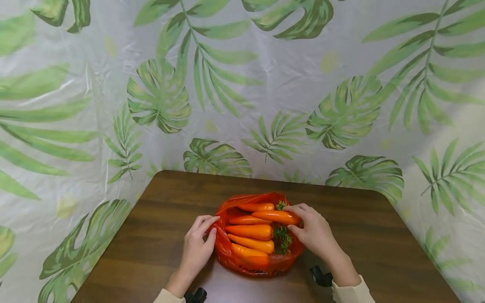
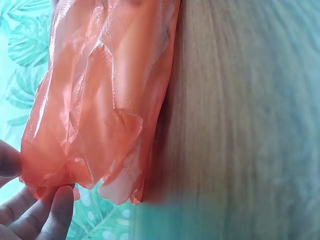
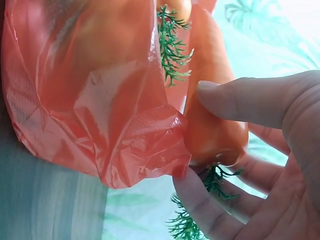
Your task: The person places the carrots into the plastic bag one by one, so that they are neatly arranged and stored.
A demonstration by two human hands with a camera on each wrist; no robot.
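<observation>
A red plastic bag sits on the table with its mouth spread upward, and several orange carrots with green fronds lie side by side in it. My left hand pinches the bag's left rim between thumb and fingers; the left wrist view shows the crumpled film in that pinch. My right hand holds the thick end of one carrot, which lies on top of the others. In the right wrist view the thumb presses on this carrot, with the fingers round its leafy end.
The brown wooden table extends around the bag on every side. Behind it hangs a curtain printed with green leaves. Black wrist straps show below the hands.
</observation>
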